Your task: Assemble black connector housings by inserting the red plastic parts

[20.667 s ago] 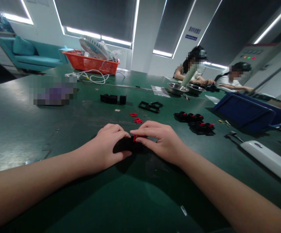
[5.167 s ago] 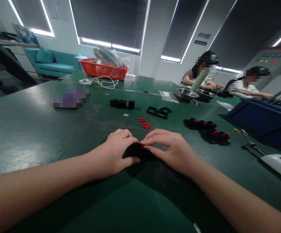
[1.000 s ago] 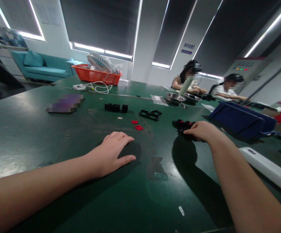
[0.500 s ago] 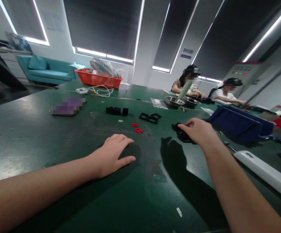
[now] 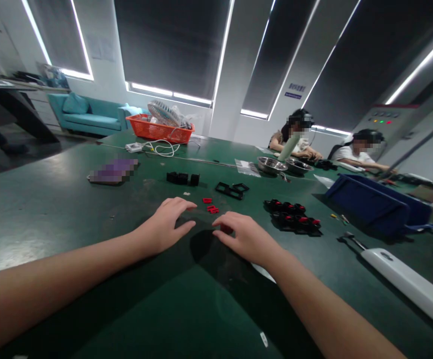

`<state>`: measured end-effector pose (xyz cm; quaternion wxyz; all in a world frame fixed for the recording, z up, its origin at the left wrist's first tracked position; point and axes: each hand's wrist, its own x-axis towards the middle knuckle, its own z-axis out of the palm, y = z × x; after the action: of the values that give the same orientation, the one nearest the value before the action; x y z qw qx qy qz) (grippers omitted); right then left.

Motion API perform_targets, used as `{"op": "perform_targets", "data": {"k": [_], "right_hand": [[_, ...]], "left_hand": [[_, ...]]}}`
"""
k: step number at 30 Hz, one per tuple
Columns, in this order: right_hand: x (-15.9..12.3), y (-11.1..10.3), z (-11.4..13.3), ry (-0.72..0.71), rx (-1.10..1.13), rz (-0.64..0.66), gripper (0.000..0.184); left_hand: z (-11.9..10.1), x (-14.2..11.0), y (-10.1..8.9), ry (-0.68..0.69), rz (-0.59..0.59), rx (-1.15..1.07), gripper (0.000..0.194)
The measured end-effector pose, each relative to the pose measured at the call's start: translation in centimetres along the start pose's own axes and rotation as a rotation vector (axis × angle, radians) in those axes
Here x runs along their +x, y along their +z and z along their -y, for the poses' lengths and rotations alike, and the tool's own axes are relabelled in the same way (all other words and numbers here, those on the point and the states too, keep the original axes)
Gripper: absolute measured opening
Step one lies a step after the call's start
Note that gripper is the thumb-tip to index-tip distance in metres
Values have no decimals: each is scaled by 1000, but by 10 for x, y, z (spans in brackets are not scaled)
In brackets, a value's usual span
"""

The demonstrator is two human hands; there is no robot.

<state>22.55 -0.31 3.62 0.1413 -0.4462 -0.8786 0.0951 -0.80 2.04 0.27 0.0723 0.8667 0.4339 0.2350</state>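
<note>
The small red pieces point(image 5: 210, 207) lie well inside the edges of the green surface point(image 5: 186, 319), one a little apart and the others bunched so closely that they seem to overlap; a pinch at the bunch could bring up two together or flick one off toward the far edge. The left hand point(image 5: 166, 227) is just on the near side of them, thumb and fingers parted with nothing seen between; spread any further, it might brush the pieces out of place. The right hand point(image 5: 244, 237) is loosely curled, thumb and forefinger a little apart and seemingly holding nothing, though shadow hides its inner side, so a tiny part there could go unnoticed. Toward the far edge, the black frames point(image 5: 231, 191) and black blocks point(image 5: 182, 178) are dark on dark green, which could make them easy to misjudge or nudge. On the side away from the left edge, two black assemblies point(image 5: 293, 214) with red tabs sit close together, and a passing sleeveless forearm could knock one against the other. Beyond them, the white tool point(image 5: 407, 279) points its slim end inward, where a wide elbow swing might catch it.
</note>
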Motion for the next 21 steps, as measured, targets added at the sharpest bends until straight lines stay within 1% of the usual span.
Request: {"op": "perform_targets", "data": {"k": [2,3,7,12,17,21], "right_hand": [[-1,2,-1,-34,19,13,15],[-1,2,-1,-44,22,18,15],[0,2,-5,-54,36,25,15],[-1,1,-9,-64,63,22,15],[0,2,-11,-71,77,21,14],[0,2,-12,-77,87,19,13]], "left_hand": [[7,10,1,1,24,170,37],[10,17,1,2,27,208,38],[23,52,-3,9,6,330,44],[38,95,-3,-11,37,450,43],[53,118,8,-66,73,496,42],[62,132,14,-118,64,516,35]]}}
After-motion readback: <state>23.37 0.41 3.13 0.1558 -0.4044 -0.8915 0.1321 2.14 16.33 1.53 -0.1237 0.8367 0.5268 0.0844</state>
